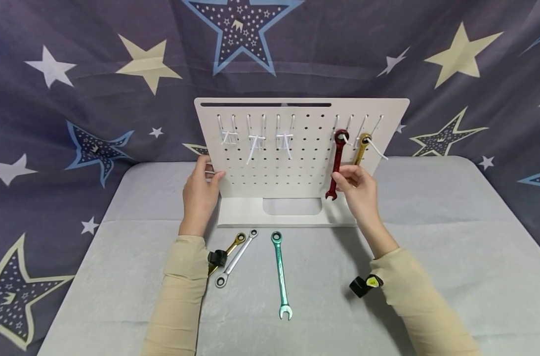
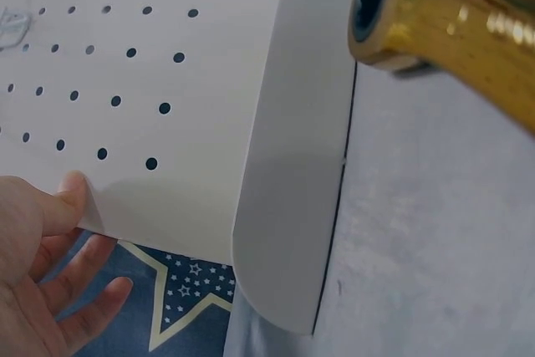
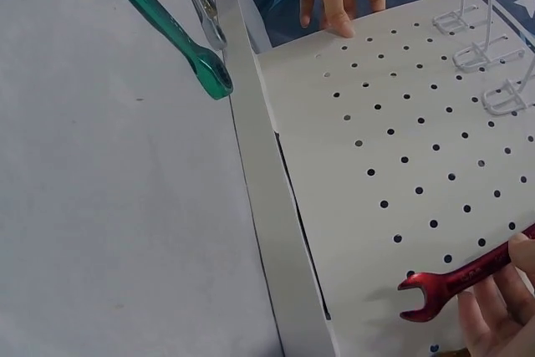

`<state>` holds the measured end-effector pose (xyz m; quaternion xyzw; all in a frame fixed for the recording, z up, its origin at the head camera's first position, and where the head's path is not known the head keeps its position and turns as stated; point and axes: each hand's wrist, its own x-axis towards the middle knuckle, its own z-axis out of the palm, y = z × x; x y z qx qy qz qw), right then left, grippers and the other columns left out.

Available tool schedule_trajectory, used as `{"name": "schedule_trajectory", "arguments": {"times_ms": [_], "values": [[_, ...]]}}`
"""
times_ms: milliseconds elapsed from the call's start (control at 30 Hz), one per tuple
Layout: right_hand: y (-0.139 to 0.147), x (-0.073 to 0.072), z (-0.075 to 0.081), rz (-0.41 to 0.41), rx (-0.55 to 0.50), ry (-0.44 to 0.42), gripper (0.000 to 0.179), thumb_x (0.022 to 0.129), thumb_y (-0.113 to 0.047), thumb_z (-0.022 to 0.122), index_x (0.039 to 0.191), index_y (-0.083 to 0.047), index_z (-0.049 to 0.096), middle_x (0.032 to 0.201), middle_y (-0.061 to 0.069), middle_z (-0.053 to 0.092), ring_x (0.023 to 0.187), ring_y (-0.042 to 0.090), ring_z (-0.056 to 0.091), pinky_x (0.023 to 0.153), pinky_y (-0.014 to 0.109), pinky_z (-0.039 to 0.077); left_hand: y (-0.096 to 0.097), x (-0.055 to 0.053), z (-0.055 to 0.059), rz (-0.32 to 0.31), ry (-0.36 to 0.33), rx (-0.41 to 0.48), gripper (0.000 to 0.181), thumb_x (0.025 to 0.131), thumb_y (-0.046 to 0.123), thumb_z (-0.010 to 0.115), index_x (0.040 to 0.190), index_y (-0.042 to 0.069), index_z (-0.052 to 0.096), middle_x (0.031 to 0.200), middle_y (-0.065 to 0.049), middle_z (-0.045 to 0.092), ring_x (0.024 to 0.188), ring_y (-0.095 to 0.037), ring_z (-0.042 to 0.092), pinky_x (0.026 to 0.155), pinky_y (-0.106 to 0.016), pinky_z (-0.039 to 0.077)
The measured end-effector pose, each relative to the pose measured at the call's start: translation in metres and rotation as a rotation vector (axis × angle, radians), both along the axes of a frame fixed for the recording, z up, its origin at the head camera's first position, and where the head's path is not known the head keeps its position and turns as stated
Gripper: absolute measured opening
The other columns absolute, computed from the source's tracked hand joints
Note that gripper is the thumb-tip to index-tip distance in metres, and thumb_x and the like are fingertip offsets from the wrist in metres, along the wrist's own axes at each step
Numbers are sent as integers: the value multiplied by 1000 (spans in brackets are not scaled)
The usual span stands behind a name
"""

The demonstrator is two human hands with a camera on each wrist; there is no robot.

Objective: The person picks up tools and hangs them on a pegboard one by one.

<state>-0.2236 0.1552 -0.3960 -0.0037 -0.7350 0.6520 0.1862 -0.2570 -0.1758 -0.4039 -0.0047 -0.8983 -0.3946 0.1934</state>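
A white pegboard (image 1: 270,173) stands upright on its base. My left hand (image 1: 201,195) grips its left edge, thumb on the front face and fingers behind; the left wrist view shows this hand (image 2: 58,265) too. The red ratchet wrench (image 1: 336,165) hangs with its ring end on a white hook (image 1: 347,141). Its shank is pinched by my right hand (image 1: 360,195), and in the right wrist view the open jaw end of the red wrench (image 3: 426,294) points away from the fingers. Just right of it a gold wrench (image 1: 362,148) hangs on another hook, its lower part hidden.
On the grey tabletop (image 1: 323,306) lie a green wrench (image 1: 280,274), a silver wrench (image 1: 237,259) and a second gold wrench (image 1: 236,242), partly covered by the left wrist's black camera strap (image 1: 217,258). Bare white hooks (image 1: 255,141) sit on the board's left half. A star-patterned cloth (image 1: 96,29) hangs behind.
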Motion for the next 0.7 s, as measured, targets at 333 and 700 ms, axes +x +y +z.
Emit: {"name": "schedule_trajectory", "arguments": {"times_ms": [333,700], "values": [[4,0,-1,15,52,7,25,93,-5,69,114,10,66,102,18,70,80,3,64,75,18,51,0,1,1,-1,-15,1,38,95,20,68,128,9,52,114,-14,66,103,-30,65,83,-50,48],[15,9,0,70,175,11,30,96,-7,65,124,5,65,119,22,67,95,-1,62,86,17,48,0,0,1,-2,-7,0,39,95,21,68,128,9,52,113,-14,66,103,-30,65,83,-50,48]]}}
